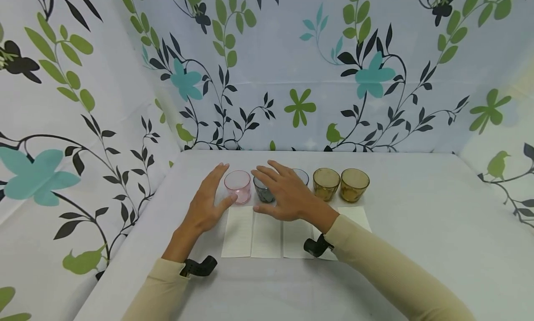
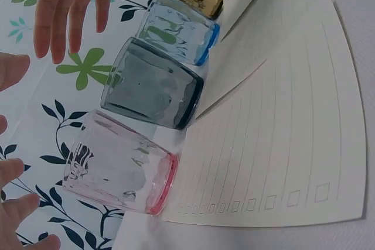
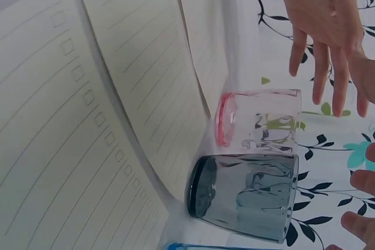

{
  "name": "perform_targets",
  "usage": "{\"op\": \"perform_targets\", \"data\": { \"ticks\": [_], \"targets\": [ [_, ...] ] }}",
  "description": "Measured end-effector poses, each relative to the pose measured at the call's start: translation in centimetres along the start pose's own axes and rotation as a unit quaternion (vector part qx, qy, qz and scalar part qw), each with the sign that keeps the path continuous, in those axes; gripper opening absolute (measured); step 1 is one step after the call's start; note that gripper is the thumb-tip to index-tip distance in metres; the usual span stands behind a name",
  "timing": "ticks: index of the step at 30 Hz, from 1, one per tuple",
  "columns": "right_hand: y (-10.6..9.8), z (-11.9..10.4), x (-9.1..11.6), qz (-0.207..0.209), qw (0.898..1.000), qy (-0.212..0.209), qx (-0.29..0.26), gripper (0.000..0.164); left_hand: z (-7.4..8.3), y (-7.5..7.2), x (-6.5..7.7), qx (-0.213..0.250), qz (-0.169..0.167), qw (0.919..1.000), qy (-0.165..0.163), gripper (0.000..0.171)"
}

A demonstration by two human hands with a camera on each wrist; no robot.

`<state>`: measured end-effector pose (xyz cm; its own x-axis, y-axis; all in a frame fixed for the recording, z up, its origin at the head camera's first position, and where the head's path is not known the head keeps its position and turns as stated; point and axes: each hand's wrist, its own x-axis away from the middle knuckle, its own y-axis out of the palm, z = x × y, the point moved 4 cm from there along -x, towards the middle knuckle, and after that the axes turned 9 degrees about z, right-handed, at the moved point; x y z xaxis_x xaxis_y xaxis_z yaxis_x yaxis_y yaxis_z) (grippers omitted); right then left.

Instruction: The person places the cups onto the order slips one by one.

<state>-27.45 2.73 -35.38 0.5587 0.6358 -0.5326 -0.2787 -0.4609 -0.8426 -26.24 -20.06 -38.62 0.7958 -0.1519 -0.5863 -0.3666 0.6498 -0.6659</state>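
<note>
My left hand hovers just left of a pink glass, fingers stretched and thumb apart from them. Over a smoky grey glass reaches my right hand, its fingers spread. It partly hides that glass and a light blue glass. In the left wrist view, both the pink glass and the grey glass stand free of the fingers. The right wrist view shows a gap between the grey glass and the right fingertips. Neither hand holds anything.
Two amber glasses, one beside the other, end the row on the right. Several lined paper sheets with checkboxes lie side by side in front of the glasses. A patterned curtain hangs behind the white table.
</note>
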Motion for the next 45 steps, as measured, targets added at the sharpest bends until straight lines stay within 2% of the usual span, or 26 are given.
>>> {"op": "perform_targets", "data": {
  "ticks": [3, 6, 18, 21, 26, 35, 40, 45],
  "targets": [
    [0.5, 0.0, -0.5, -0.011, 1.0, 0.005, -0.012, 0.082, -0.6, 0.2, 0.0, 0.05, -0.006, 0.9981, -0.035, 0.075],
    [1.0, 0.1, -0.9, -0.021, 1.0, 0.011, -0.016, 0.082, -1.1, 0.3, -0.1, 0.084, -0.002, 0.9949, -0.055, 0.074],
    [2.3, 0.2, -2.7, -0.045, 0.998, 0.039, -0.023, 0.087, -2.4, 1.2, -0.5, 0.168, 0.013, 0.9828, -0.076, 0.066],
    [2.6, 0.0, -3.2, -0.059, 0.997, 0.05, -0.027, 0.087, -2.9, 1.4, -0.7, 0.2, 0.019, 0.9752, -0.093, 0.062],
    [3.3, -0.2, -4.1, -0.086, 0.994, 0.067, -0.023, 0.087, -3.4, 1.7, -0.9, 0.264, 0.024, 0.957, -0.119, 0.057],
    [4.5, -0.1, -5.3, -0.117, 0.99, 0.084, -0.004, 0.087, -4.2, 2.2, -1.3, 0.333, 0.024, 0.9296, -0.156, 0.054],
    [5.1, 0.3, -5.4, -0.133, 0.987, 0.088, 0.006, 0.084, -4.5, 2.4, -1.7, 0.348, 0.017, 0.9231, -0.163, 0.054],
    [5.9, 0.5, -5.6, -0.145, 0.985, 0.097, 0.003, 0.085, -4.9, 2.9, -1.8, 0.367, 0.012, 0.9124, -0.181, 0.056]
  ]
}}
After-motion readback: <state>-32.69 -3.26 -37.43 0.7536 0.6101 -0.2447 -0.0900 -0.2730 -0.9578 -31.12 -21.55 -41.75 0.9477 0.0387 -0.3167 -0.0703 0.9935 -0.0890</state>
